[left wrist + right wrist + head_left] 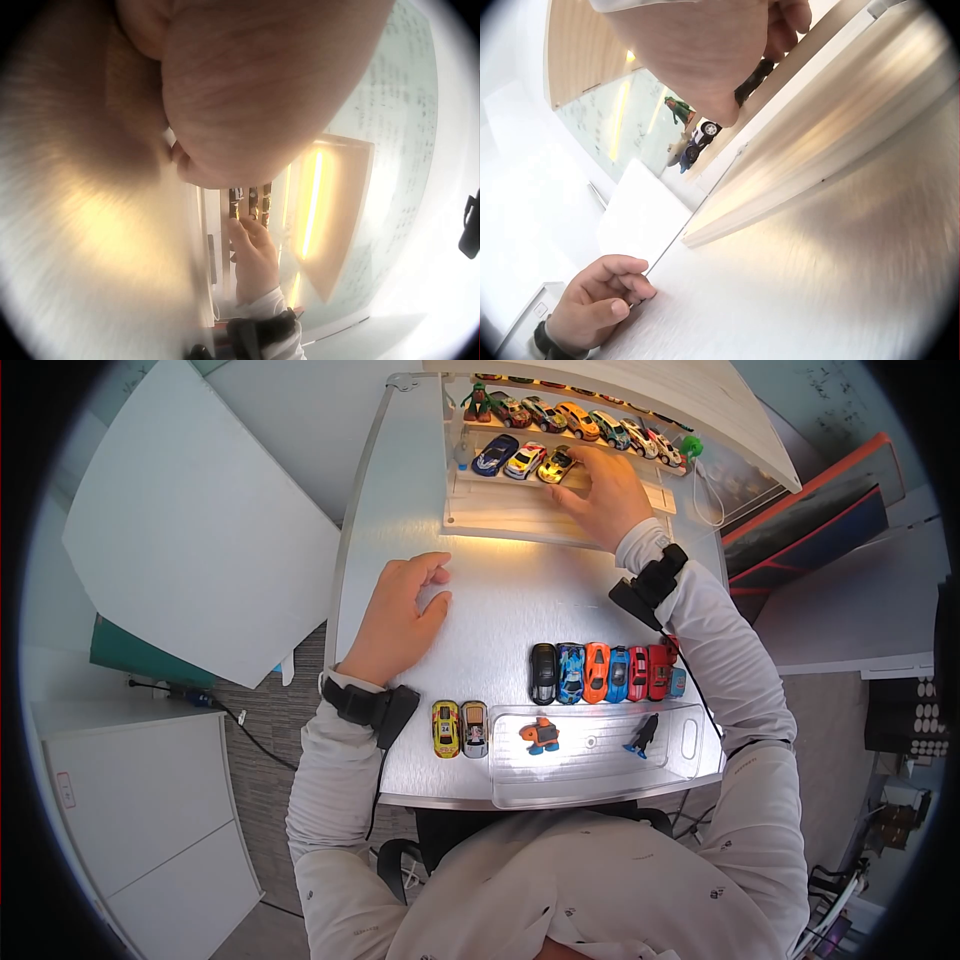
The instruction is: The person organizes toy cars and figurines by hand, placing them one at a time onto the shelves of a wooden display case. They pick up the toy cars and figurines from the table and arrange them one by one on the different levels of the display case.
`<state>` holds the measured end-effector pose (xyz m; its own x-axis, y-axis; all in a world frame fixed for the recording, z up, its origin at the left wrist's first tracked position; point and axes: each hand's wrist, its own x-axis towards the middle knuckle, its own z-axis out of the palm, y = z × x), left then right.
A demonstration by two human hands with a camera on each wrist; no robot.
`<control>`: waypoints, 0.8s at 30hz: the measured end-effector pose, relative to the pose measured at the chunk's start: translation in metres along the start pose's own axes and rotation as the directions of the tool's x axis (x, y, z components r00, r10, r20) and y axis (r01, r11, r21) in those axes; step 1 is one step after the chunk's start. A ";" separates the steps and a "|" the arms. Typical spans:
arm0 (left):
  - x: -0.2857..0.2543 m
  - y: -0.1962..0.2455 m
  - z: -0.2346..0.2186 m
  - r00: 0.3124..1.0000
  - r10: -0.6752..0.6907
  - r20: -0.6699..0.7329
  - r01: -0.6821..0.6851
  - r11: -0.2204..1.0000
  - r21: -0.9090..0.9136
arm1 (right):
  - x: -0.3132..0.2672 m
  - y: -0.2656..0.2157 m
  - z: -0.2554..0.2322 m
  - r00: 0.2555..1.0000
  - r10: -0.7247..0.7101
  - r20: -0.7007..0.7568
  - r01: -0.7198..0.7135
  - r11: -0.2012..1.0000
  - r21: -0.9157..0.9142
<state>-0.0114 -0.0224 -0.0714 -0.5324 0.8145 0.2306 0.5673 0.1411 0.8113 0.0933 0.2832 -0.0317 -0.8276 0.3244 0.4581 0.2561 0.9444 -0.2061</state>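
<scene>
My right hand [606, 496] reaches into a lit wooden display shelf [500, 510] and pinches a yellow toy car [556, 464] at the right end of the lower row. Thumb and fingertips are at its side; in the right wrist view the hand covers part of it. Beside it stand a white-and-red toy car [526, 459] and a dark blue toy car [495, 455]. My left hand [396, 618] hovers low over the metal tabletop [480, 600], its fingers loosely curled with nothing in them.
Several toy cars [597, 673] line up on the tabletop at right. A yellow car [446, 729] and a silver car [474, 729] sit left of a clear plastic box [600, 780] holding an orange figure [540, 735] and a dark figure [648, 735]. A raised wooden lid [700, 400] overhangs the shelf.
</scene>
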 end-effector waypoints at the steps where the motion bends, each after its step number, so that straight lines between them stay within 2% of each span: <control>1: 0.000 0.000 0.000 1.000 -0.001 0.000 0.001 1.000 0.001 | 0.000 0.000 0.000 1.000 0.004 0.006 -0.004 1.000 0.000; 19: 0.000 -0.001 0.000 1.000 -0.001 0.006 0.001 1.000 0.004 | -0.001 0.001 -0.002 0.999 0.017 0.032 -0.017 1.000 -0.021; 24: 0.000 0.000 0.000 1.000 -0.012 0.006 0.012 1.000 0.000 | -0.002 0.006 0.002 1.000 -0.017 -0.017 0.017 1.000 -0.019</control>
<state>-0.0110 -0.0222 -0.0712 -0.5355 0.8159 0.2180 0.5611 0.1508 0.8139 0.0955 0.2879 -0.0360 -0.8233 0.3093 0.4760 0.2519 0.9505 -0.1819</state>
